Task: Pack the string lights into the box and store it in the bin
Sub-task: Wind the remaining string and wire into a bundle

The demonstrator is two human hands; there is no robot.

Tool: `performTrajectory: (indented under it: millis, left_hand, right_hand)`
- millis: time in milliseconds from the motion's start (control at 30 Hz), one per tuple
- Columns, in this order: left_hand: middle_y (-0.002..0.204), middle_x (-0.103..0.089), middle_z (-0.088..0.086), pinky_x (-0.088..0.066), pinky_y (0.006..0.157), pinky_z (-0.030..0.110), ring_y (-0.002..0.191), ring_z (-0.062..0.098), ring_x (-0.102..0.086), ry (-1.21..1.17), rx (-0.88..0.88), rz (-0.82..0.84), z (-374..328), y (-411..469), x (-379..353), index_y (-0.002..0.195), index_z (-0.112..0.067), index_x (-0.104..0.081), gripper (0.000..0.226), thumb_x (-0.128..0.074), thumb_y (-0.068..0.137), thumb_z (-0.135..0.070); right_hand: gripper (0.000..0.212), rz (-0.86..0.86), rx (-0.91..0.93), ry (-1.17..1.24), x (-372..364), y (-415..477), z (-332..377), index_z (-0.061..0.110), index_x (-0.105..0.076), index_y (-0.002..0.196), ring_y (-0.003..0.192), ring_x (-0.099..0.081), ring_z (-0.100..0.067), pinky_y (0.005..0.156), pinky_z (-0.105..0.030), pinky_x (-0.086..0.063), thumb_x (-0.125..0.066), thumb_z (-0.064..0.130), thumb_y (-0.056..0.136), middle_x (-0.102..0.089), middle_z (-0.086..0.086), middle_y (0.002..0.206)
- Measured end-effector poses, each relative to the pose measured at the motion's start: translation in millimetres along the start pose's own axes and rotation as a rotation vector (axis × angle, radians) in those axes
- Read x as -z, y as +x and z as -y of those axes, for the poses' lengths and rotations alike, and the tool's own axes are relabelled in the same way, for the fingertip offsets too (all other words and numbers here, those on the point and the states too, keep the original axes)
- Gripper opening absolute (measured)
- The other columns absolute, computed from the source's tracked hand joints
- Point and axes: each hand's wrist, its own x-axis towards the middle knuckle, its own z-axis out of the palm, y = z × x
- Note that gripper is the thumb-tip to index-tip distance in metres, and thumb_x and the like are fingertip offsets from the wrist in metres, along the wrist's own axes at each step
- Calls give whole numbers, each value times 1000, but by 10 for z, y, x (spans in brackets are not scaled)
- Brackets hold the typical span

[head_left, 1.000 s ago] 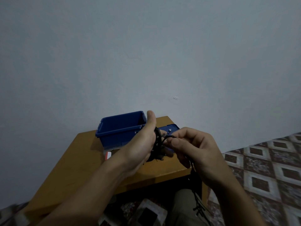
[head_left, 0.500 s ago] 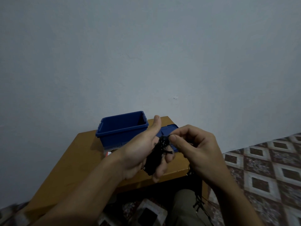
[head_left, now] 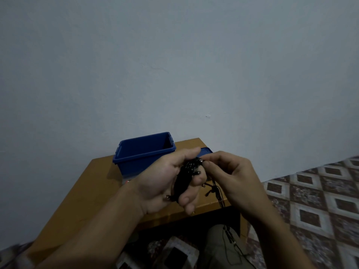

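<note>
The left hand grips the coiled string lights, the right hand pinches their loose tail: lay each turn taut and flat.

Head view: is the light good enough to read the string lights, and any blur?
Head view: dim, flat light; the string lights show as a dark mass in the left hand, only bulbs glinting; lower-left corner smeared, the bin crisp-edged.

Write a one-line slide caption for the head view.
Left hand holds coiled string lights, right hand pinching them, open blue bin on table behind.
</note>
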Motion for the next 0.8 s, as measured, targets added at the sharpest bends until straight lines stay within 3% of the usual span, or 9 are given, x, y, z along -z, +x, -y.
performTrajectory:
  millis: [233,333,433,500,600,667,733,800]
  left_hand:
    - [51,-59,9,-47,62,35,53,25,-61,-106,-53,84,-52,-12,-13,74,-7,-60,59,-31,100,-51]
    - [66,-67,15,-53,70,36,66,30,-67,-189,-95,102,-57,-21,-10,84,-3,-66,61,-31,98,-51]
    - [85,-71,19,-55,80,39,82,34,-70,-311,-133,146,-76,-23,-8,99,3,-68,68,-31,98,-54]
    - [95,-71,20,-55,84,41,87,33,-70,-355,-147,140,-86,-23,-5,107,4,-67,72,-33,95,-58]
    - [100,-70,21,-55,85,41,88,34,-70,-398,-166,142,-94,-22,-11,112,6,-65,78,-32,94,-63]
    - [100,-71,22,-56,83,41,87,33,-71,-414,-174,151,-87,-20,-15,112,6,-65,79,-30,95,-63]
    - [100,-72,21,-56,81,40,86,31,-72,-435,-186,145,-77,-17,-10,112,6,-66,80,-28,96,-63]
    - [99,-73,19,-57,80,40,83,30,-72,-466,-202,93,-73,-15,-6,110,4,-68,81,-26,97,-64]
  right_hand:
    - [14,29,-31,-2,-9,-9,-4,15,-71,90,74,-66,-24,68,-46,-54,-62,22,98,-73,-9,81]
    - [16,35,-51,-64,-32,-21,-32,18,-72,85,77,-69,-24,74,-47,-57,-62,23,98,-73,-3,80]
    - [13,108,-75,-81,-53,-21,-77,19,-73,92,80,-69,-10,79,-49,-58,-64,27,97,-74,9,80]
    - [20,148,-72,-102,-64,-14,-99,19,-73,104,90,-72,-12,80,-43,-58,-62,30,91,-76,4,93]
    - [26,175,-70,-120,-63,-7,-106,17,-70,113,85,-74,-21,79,-46,-62,-60,12,89,-75,-7,97]
    - [36,219,-85,-63,-92,-17,-62,28,-70,113,80,-74,-25,73,-47,-63,-57,-1,96,-75,-6,98]
    - [46,243,-94,-45,-113,-25,-42,40,-70,112,82,-74,-28,73,-47,-63,-55,-1,98,-76,-2,100]
    - [36,262,-96,-79,-113,-27,-64,31,-72,112,81,-73,-30,76,-48,-62,-54,2,100,-76,-4,98]
